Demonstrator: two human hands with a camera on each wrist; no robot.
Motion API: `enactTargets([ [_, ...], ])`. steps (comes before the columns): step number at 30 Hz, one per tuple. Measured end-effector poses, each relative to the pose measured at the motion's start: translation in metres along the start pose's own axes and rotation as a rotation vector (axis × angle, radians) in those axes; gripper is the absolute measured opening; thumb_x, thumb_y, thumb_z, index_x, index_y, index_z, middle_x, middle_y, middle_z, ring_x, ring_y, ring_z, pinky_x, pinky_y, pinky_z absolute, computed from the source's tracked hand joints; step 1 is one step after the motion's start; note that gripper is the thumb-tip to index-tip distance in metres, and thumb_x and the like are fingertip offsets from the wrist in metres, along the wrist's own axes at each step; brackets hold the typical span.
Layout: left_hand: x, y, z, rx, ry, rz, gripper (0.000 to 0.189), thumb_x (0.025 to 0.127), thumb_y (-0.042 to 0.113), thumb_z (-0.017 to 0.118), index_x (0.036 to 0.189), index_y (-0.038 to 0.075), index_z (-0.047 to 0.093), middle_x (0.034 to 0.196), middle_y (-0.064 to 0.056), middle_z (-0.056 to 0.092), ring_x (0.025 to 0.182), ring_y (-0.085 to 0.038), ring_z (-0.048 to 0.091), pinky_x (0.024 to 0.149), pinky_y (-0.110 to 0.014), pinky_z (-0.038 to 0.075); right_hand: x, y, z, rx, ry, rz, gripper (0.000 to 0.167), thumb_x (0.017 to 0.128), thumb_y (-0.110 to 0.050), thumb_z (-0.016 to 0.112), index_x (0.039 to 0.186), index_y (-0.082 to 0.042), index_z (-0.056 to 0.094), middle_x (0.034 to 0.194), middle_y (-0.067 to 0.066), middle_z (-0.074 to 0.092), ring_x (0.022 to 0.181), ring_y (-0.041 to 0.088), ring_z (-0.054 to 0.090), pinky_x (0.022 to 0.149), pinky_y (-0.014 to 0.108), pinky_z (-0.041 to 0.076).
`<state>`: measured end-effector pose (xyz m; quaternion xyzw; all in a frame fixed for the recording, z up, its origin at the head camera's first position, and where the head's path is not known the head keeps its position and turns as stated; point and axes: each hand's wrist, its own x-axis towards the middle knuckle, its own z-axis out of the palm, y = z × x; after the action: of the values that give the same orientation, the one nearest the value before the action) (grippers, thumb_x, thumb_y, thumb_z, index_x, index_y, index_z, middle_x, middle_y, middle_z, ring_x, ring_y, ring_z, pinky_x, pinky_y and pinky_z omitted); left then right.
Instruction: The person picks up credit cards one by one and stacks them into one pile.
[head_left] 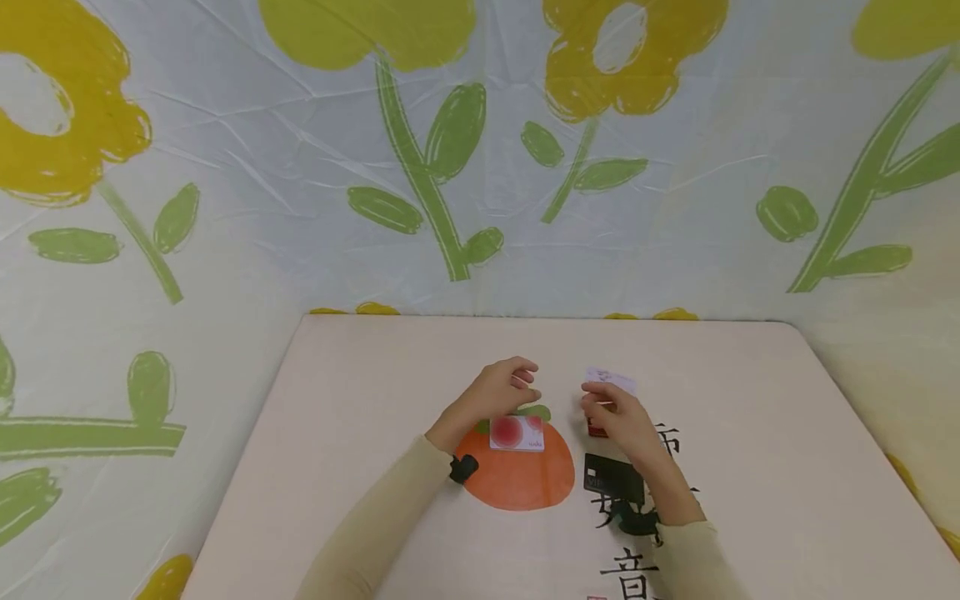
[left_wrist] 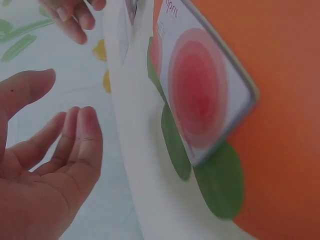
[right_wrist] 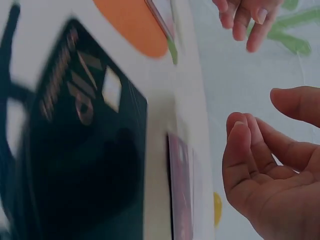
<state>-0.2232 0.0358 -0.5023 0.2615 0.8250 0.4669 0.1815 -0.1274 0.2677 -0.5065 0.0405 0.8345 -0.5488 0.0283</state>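
Observation:
My left hand (head_left: 504,390) hovers above a white card with red circles (head_left: 517,433), its fingers loosely bent and nothing between them. In the left wrist view that card (left_wrist: 200,90) lies over the printed orange and its green leaves, apart from the hand. Across from it, my right hand (head_left: 619,421) is raised with relaxed, empty fingers. Partly hidden under the right hand is a red card (head_left: 597,432), and a pale card (head_left: 611,379) lies just beyond it. A black VIP card (head_left: 611,477) lies nearer the body, below the right wrist; the right wrist view shows its chip and lettering.
The pale table (head_left: 360,400) bears a printed orange fruit (head_left: 525,487) and black characters (head_left: 630,575). A white cloth with yellow flowers and green leaves (head_left: 495,167) hangs behind and along the sides. Dark straps circle both wrists.

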Motion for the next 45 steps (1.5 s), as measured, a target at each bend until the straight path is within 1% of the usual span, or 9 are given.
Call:
enactTargets([
  [6, 0.032, 0.004, 0.015, 0.027, -0.015, 0.054, 0.047, 0.092, 0.021, 0.074, 0.134, 0.004, 0.060, 0.120, -0.011, 0.066, 0.103, -0.013, 0.064, 0.087, -0.025, 0.051, 0.006, 0.007, -0.027, -0.105, 0.065, 0.028, 0.043, 0.104, -0.021, 0.055, 0.141, -0.001, 0.050, 0.126, 0.020, 0.056, 0.107, 0.035, 0.060, 0.087, 0.032, 0.052],
  [10, 0.049, 0.006, 0.026, 0.064, -0.030, 0.029, 0.046, 0.092, 0.021, 0.074, 0.133, 0.005, 0.060, 0.118, -0.008, 0.067, 0.102, -0.012, 0.063, 0.086, -0.025, 0.050, 0.012, 0.015, -0.042, -0.138, 0.105, 0.023, 0.044, 0.104, -0.021, 0.055, 0.142, -0.001, 0.049, 0.127, 0.022, 0.055, 0.109, 0.037, 0.058, 0.085, 0.030, 0.051],
  [17, 0.077, 0.005, 0.046, 0.177, -0.015, -0.024, 0.043, 0.092, 0.020, 0.073, 0.132, 0.008, 0.061, 0.117, -0.006, 0.065, 0.101, -0.012, 0.058, 0.089, -0.024, 0.047, 0.028, 0.033, -0.063, -0.254, 0.169, -0.008, 0.045, 0.102, -0.022, 0.059, 0.139, 0.002, 0.049, 0.128, 0.027, 0.054, 0.114, 0.046, 0.055, 0.090, 0.055, 0.049],
  [21, 0.088, 0.007, 0.058, 0.234, -0.027, -0.026, 0.042, 0.093, 0.019, 0.072, 0.132, 0.010, 0.062, 0.117, -0.004, 0.065, 0.105, -0.011, 0.057, 0.090, -0.023, 0.046, 0.034, 0.044, -0.069, -0.275, 0.135, 0.058, 0.050, 0.100, -0.021, 0.063, 0.141, 0.001, 0.046, 0.131, 0.028, 0.050, 0.118, 0.047, 0.051, 0.093, 0.059, 0.047],
  [25, 0.093, 0.014, 0.067, 0.287, -0.053, -0.047, 0.043, 0.094, 0.021, 0.070, 0.136, 0.015, 0.060, 0.121, -0.003, 0.061, 0.108, -0.012, 0.054, 0.093, -0.025, 0.046, 0.037, 0.053, -0.073, -0.260, 0.086, 0.118, 0.059, 0.097, -0.022, 0.067, 0.145, 0.000, 0.041, 0.135, 0.028, 0.047, 0.120, 0.045, 0.046, 0.098, 0.059, 0.044],
  [29, 0.094, 0.018, 0.073, 0.383, -0.042, -0.102, 0.048, 0.093, 0.025, 0.072, 0.139, 0.022, 0.058, 0.127, -0.004, 0.053, 0.111, -0.014, 0.048, 0.096, -0.029, 0.044, 0.038, 0.059, -0.075, -0.225, 0.042, 0.131, 0.067, 0.094, -0.023, 0.071, 0.147, -0.001, 0.038, 0.135, 0.027, 0.044, 0.118, 0.043, 0.045, 0.099, 0.058, 0.043],
  [33, 0.093, 0.021, 0.078, 0.437, -0.025, -0.130, 0.051, 0.091, 0.029, 0.073, 0.140, 0.026, 0.058, 0.130, -0.005, 0.049, 0.113, -0.016, 0.045, 0.096, -0.031, 0.043, 0.037, 0.061, -0.078, -0.258, 0.025, 0.124, 0.068, 0.092, -0.021, 0.074, 0.145, 0.001, 0.038, 0.130, 0.026, 0.045, 0.113, 0.041, 0.045, 0.095, 0.054, 0.045],
  [40, 0.085, 0.032, 0.076, 0.417, -0.012, -0.155, 0.051, 0.091, 0.028, 0.074, 0.139, 0.025, 0.058, 0.126, -0.006, 0.049, 0.109, -0.016, 0.046, 0.091, -0.031, 0.044, 0.036, 0.060, -0.077, -0.321, 0.018, 0.095, 0.060, 0.092, -0.017, 0.073, 0.139, 0.007, 0.045, 0.123, 0.027, 0.049, 0.108, 0.040, 0.047, 0.090, 0.049, 0.047],
  [45, 0.085, 0.029, 0.078, 0.430, -0.015, -0.158, 0.051, 0.092, 0.029, 0.073, 0.140, 0.026, 0.058, 0.126, -0.005, 0.048, 0.109, -0.016, 0.044, 0.091, -0.030, 0.043, 0.037, 0.061, -0.075, -0.323, 0.012, 0.093, 0.056, 0.093, -0.016, 0.072, 0.138, 0.007, 0.046, 0.125, 0.028, 0.048, 0.109, 0.041, 0.046, 0.091, 0.052, 0.046],
])
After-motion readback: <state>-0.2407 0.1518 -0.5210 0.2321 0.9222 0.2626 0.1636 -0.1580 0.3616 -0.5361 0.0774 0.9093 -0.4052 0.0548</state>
